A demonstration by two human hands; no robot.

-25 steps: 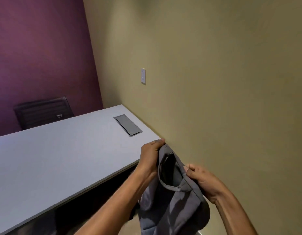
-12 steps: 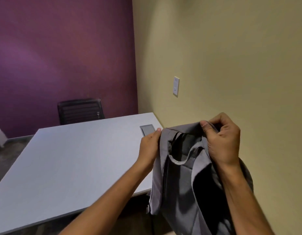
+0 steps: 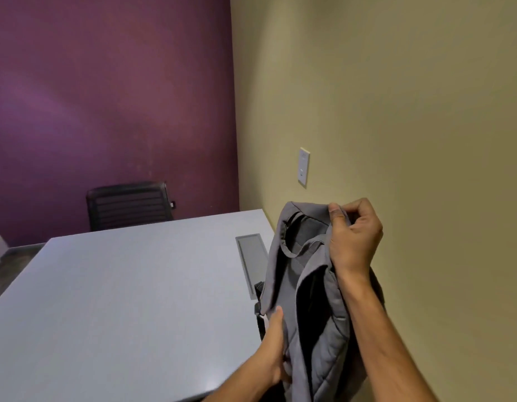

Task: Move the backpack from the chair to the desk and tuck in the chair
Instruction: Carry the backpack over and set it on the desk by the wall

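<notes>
Two risks: the worktop (image 3: pixel 121 300) is bare, but the limp backpack (image 3: pixel 306 300), hanging over its right edge, could sag off. Right hand (image 3: pixel 353 236) fingers pinch its top; left hand (image 3: pixel 276 352) fingers clasp its side.

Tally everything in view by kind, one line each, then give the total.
Backpacks: 1, grey backpack, held by the left hand and right hand
Desks: 1, pale desk
Chairs: 1, black chair behind the desk
Desk cable hatches: 1, hatch
Wall plates: 1, wall plate
Total: 5
</notes>
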